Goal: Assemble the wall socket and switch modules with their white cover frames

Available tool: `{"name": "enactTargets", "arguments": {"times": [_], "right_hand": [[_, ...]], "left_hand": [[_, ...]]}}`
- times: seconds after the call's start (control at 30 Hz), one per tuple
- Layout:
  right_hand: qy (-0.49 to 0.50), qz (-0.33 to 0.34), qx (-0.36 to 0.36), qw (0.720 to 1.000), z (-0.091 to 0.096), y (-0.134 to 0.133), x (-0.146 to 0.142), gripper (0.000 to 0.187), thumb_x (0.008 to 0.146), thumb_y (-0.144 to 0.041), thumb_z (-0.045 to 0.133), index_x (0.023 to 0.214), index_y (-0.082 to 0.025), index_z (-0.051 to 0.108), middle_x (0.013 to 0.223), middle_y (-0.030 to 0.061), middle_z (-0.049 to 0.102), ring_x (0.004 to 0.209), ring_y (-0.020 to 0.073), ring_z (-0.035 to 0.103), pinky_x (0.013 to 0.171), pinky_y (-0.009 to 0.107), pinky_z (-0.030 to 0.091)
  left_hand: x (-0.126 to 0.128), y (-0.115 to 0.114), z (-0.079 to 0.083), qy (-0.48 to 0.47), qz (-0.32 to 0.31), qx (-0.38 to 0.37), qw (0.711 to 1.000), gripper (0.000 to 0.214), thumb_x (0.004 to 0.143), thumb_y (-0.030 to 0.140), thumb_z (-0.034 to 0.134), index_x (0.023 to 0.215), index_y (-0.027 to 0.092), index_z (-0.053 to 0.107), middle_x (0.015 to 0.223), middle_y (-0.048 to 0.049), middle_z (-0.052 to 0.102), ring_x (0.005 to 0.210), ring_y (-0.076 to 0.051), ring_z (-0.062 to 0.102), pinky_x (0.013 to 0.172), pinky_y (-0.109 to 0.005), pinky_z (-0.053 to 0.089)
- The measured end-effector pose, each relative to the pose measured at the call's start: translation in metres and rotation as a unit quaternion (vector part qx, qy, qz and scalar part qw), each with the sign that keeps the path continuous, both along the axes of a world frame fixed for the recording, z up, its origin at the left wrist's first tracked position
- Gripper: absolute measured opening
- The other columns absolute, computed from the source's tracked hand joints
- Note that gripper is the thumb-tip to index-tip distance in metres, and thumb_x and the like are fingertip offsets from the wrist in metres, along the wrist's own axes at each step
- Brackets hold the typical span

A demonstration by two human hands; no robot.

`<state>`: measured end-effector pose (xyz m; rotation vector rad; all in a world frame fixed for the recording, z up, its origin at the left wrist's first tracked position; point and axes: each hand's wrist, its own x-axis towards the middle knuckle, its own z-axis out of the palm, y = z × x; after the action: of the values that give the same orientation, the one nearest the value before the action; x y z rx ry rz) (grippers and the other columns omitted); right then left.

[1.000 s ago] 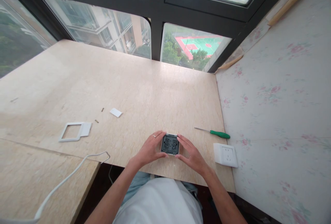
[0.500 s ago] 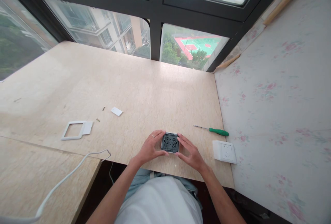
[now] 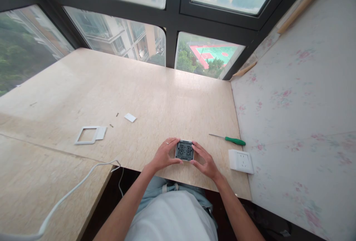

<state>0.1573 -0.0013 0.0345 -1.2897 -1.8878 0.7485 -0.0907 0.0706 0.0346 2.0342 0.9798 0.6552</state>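
Between my two hands is a square wall switch base [image 3: 184, 150], dark grey inside with a pale rim, its moulded inner face turned up. My left hand [image 3: 165, 153] grips its left edge, fingers at the far corner and thumb at the near one. On the right edge, my right hand [image 3: 204, 160] holds it the same way. A white square frame [image 3: 79, 136] lies to the left, with a white rocker plate [image 3: 101, 133] against its right side. Another small white plate [image 3: 130, 117] rests nearer the middle, beside two tiny metal pieces [image 3: 111, 125].
A screwdriver [image 3: 235, 141] with a green handle lies right of my hands. Behind it stands a white socket box [image 3: 241, 161] near the papered wall. A white cable [image 3: 69, 189] crosses the lower left. Windows border the far edge of the stone ledge [image 3: 167, 96].
The view has shifted slightly, so everything sits a little differently in the picture. Both hands keep their hold on the switch base, with no clear change in grip.
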Motion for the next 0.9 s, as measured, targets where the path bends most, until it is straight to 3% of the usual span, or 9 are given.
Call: {"name": "enactTargets", "arguments": {"times": [0.47, 0.9], "right_hand": [[-0.018, -0.005, 0.028, 0.999, -0.005, -0.003, -0.003, 0.057, 0.09, -0.031, 0.061, 0.144, -0.022, 0.044, 0.151, 0.0142, 0.042, 0.14, 0.0274, 0.04, 0.112, 0.052, 0.039], [-0.02, -0.011, 0.025, 0.999, -0.01, -0.005, -0.005, 0.069, 0.088, -0.033, 0.062, 0.149, -0.023, 0.031, 0.155, 0.0138, 0.033, 0.144, 0.029, 0.032, 0.114, 0.053, 0.035]], "left_hand": [[0.0, -0.003, -0.004, 0.021, 0.005, 0.033, 0.999, 0.087, 0.07, 0.06, 0.076, 0.142, 0.023, 0.043, 0.139, -0.0129, 0.052, 0.132, -0.029, 0.045, 0.112, -0.048, 0.036], [0.001, -0.006, -0.005, 0.028, 0.003, 0.061, 0.998, 0.09, 0.073, 0.058, 0.074, 0.147, 0.021, 0.036, 0.141, -0.0144, 0.05, 0.131, -0.03, 0.046, 0.111, -0.049, 0.037]]}}
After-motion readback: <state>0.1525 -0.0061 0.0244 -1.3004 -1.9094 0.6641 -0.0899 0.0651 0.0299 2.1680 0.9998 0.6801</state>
